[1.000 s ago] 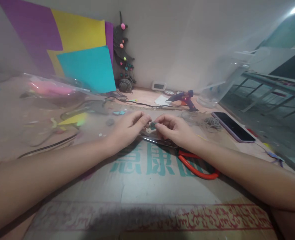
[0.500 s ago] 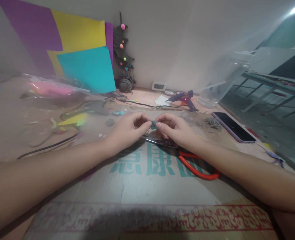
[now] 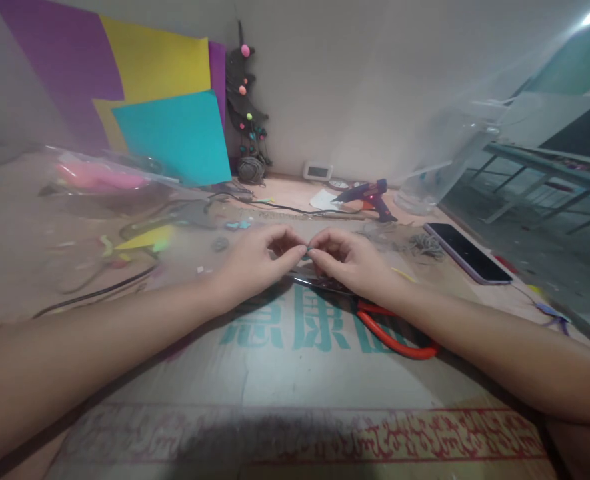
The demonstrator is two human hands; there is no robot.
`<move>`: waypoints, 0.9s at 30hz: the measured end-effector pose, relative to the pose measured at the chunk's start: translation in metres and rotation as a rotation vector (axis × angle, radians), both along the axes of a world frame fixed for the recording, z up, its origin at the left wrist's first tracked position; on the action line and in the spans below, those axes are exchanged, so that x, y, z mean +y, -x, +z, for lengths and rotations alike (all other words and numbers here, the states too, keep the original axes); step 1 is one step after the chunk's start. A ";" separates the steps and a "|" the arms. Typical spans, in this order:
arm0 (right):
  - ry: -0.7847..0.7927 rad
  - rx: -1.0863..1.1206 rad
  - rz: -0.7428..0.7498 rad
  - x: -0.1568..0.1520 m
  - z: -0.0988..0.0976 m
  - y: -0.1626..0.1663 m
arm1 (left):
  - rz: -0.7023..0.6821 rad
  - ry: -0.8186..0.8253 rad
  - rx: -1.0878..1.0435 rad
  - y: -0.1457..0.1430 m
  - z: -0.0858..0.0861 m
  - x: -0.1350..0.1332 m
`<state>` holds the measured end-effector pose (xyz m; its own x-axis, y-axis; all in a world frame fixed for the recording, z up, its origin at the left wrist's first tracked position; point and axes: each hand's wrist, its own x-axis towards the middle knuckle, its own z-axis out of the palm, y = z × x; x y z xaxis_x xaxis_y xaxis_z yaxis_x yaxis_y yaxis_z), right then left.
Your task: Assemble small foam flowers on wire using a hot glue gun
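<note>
My left hand (image 3: 269, 257) and my right hand (image 3: 342, 257) meet at the middle of the cardboard surface, thumbs and fingertips pinched together. Between them is a small teal piece (image 3: 308, 251), mostly covered by the fingertips; its exact kind I cannot make out. Beneath my hands lie scissors with red handles (image 3: 399, 347), blades pointing left and partly hidden under my right hand and forearm. A few light-blue scraps (image 3: 239, 225) rest just beyond my left hand.
A dark glue gun (image 3: 367, 197) with a red light stands at the back, its cord running left. A phone (image 3: 467, 253) and grey yarn (image 3: 426, 245) lie to the right. Coloured sheets (image 3: 175, 137) lean on the wall. A clear bag with something pink (image 3: 102, 177) sits left.
My fingertips have drawn closer together over the teal piece, so less of it shows. The things around have stayed put.
</note>
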<state>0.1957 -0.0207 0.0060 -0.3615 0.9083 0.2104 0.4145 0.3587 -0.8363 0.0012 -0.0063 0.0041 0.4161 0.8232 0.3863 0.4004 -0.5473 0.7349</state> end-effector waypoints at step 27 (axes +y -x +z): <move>0.144 0.124 -0.057 0.001 0.006 0.001 | 0.065 0.220 -0.220 0.002 -0.004 0.008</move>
<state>0.1945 -0.0198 0.0119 -0.2883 0.9504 0.1165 0.3215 0.2107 -0.9232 -0.0009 0.0014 -0.0002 0.2865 0.9190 0.2708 0.2475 -0.3440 0.9058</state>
